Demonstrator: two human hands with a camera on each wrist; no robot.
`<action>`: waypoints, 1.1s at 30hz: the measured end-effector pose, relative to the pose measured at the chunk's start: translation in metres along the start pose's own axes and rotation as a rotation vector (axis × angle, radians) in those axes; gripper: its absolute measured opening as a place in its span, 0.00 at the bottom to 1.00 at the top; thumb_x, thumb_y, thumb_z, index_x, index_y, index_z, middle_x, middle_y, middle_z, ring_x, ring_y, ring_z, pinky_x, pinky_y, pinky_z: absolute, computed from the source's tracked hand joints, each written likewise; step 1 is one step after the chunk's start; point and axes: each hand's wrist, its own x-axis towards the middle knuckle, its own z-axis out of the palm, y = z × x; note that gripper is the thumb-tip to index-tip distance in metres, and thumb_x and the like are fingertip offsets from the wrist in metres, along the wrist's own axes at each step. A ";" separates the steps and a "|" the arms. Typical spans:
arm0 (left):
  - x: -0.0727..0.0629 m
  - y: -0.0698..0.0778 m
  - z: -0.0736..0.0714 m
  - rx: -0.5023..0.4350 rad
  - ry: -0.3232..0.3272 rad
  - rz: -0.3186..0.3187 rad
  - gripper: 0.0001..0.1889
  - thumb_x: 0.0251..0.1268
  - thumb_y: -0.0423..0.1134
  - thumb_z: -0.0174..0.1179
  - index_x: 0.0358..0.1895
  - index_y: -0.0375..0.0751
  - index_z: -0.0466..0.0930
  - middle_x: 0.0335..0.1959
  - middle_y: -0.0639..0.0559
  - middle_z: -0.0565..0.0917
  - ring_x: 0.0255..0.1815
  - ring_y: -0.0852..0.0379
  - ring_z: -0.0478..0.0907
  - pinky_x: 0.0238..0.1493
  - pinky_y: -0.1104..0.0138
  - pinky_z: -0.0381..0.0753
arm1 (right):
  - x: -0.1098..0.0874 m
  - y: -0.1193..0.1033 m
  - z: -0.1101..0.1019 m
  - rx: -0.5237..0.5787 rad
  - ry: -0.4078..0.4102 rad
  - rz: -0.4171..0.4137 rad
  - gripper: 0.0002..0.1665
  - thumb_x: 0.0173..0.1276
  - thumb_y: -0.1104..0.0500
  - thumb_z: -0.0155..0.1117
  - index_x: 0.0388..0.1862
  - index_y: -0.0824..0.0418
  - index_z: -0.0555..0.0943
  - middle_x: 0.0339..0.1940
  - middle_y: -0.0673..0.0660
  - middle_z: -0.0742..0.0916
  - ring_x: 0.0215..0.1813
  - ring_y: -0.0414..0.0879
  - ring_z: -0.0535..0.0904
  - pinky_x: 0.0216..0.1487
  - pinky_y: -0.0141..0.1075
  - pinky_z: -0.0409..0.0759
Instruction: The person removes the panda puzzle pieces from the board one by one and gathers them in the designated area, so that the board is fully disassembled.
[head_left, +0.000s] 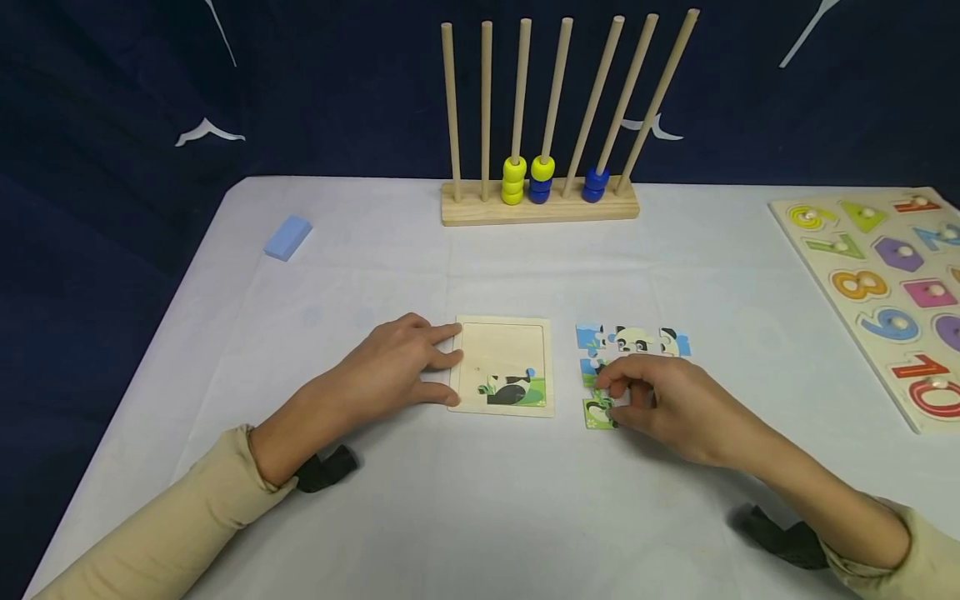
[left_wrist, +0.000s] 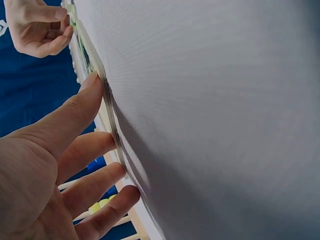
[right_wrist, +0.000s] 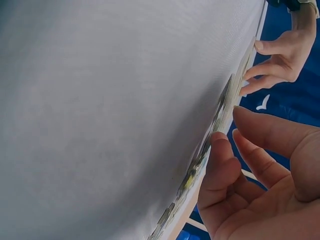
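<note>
A square wooden puzzle tray (head_left: pixel 504 342) lies flat, with joined panda pieces (head_left: pixel 513 389) at its lower right inside. My left hand (head_left: pixel 382 367) rests its spread fingertips and thumb along the tray's left edge; the left wrist view shows these fingers (left_wrist: pixel 90 150) at the rim. Loose panda puzzle pieces (head_left: pixel 632 339) lie to the right of the tray. My right hand (head_left: pixel 675 408) is over the lower ones, thumb and forefinger bent around a green piece (head_left: pixel 597 414) but apart. In the right wrist view, a gap shows between that hand's thumb and fingers (right_wrist: pixel 220 160). Its palm hides some pieces.
Behind stands a wooden bead rack (head_left: pixel 540 212) with tall pegs and yellow and blue beads. A blue block (head_left: pixel 288 238) lies at the back left. At the right is a number-and-shape peg board (head_left: pixel 840 275). A dark curtain (head_left: pixel 337 92) hangs beyond the white-covered table (head_left: pixel 480 517).
</note>
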 end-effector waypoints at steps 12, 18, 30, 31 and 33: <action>0.000 0.001 0.000 0.000 -0.008 -0.005 0.31 0.54 0.51 0.74 0.60 0.40 0.81 0.69 0.43 0.72 0.60 0.43 0.72 0.57 0.53 0.74 | 0.001 0.000 0.000 0.014 -0.059 -0.016 0.22 0.54 0.70 0.76 0.48 0.58 0.83 0.31 0.45 0.79 0.33 0.40 0.72 0.33 0.32 0.73; 0.000 0.001 0.000 -0.001 -0.008 -0.005 0.31 0.54 0.51 0.74 0.60 0.40 0.81 0.69 0.43 0.72 0.60 0.42 0.72 0.57 0.54 0.74 | 0.000 0.001 0.003 -0.026 -0.072 -0.062 0.25 0.54 0.71 0.75 0.50 0.58 0.81 0.31 0.45 0.75 0.36 0.41 0.71 0.36 0.32 0.72; 0.000 0.001 -0.001 -0.005 -0.007 -0.006 0.31 0.53 0.51 0.74 0.60 0.39 0.81 0.68 0.43 0.72 0.60 0.41 0.72 0.58 0.53 0.74 | -0.001 0.001 0.003 -0.070 -0.072 -0.091 0.30 0.55 0.72 0.74 0.57 0.57 0.80 0.33 0.43 0.75 0.38 0.39 0.71 0.38 0.33 0.72; 0.001 0.001 0.000 -0.005 -0.008 -0.006 0.31 0.53 0.51 0.74 0.60 0.40 0.81 0.68 0.43 0.72 0.60 0.41 0.72 0.58 0.53 0.74 | -0.002 0.002 0.003 -0.070 -0.075 -0.094 0.30 0.55 0.72 0.74 0.57 0.57 0.79 0.33 0.43 0.75 0.38 0.39 0.71 0.38 0.33 0.72; 0.001 0.001 0.000 -0.005 -0.008 -0.005 0.31 0.53 0.51 0.74 0.60 0.39 0.81 0.68 0.43 0.72 0.60 0.42 0.72 0.58 0.53 0.74 | -0.002 0.002 0.003 -0.072 -0.084 -0.098 0.30 0.56 0.72 0.73 0.58 0.57 0.79 0.34 0.44 0.75 0.39 0.39 0.71 0.38 0.33 0.72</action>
